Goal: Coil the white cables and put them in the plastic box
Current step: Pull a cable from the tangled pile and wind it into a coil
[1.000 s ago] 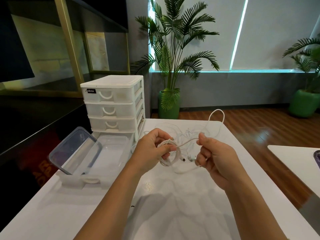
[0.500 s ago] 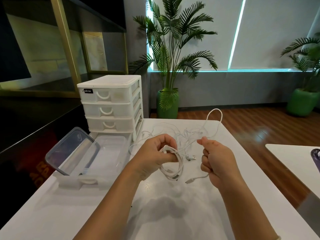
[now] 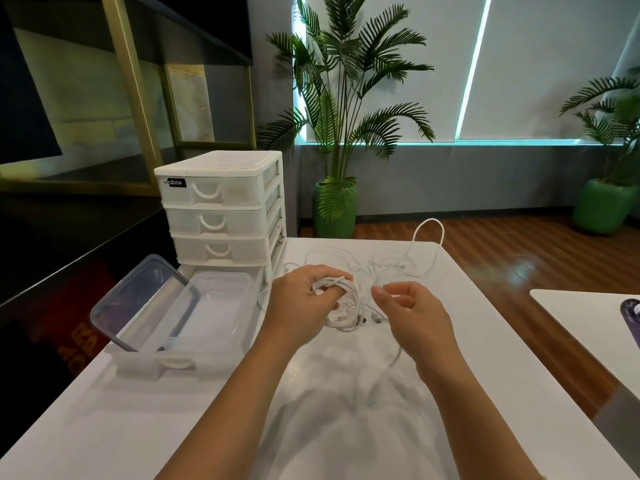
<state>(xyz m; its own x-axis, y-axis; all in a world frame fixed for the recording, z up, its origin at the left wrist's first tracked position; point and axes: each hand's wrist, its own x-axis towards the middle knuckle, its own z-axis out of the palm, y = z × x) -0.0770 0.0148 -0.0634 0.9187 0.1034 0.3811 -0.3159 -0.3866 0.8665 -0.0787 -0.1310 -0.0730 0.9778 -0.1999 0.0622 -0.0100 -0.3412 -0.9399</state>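
Note:
My left hand point(image 3: 301, 303) grips a coiled white cable point(image 3: 343, 310) wound into several loops, held just above the white table. My right hand point(image 3: 412, 313) hovers to the right of the coil, thumb and forefinger pinched near the cable's loose end; whether it grips the end I cannot tell. A tangle of loose white cables point(image 3: 391, 265) lies behind both hands, one loop arching up at the table's far edge. The clear plastic box point(image 3: 221, 306) stands open to the left, its lid point(image 3: 138, 303) propped against its left side.
A white three-drawer organiser point(image 3: 221, 206) stands behind the box at the table's back left. A pulled-out drawer tray point(image 3: 162, 365) holds the box. A second white table point(image 3: 588, 317) with a purple object is at the right. Potted plants stand on the wooden floor beyond.
The free end has been wound onto the coil in my left hand. My right hand's fist has loosened to a pinch, nearer the coil.

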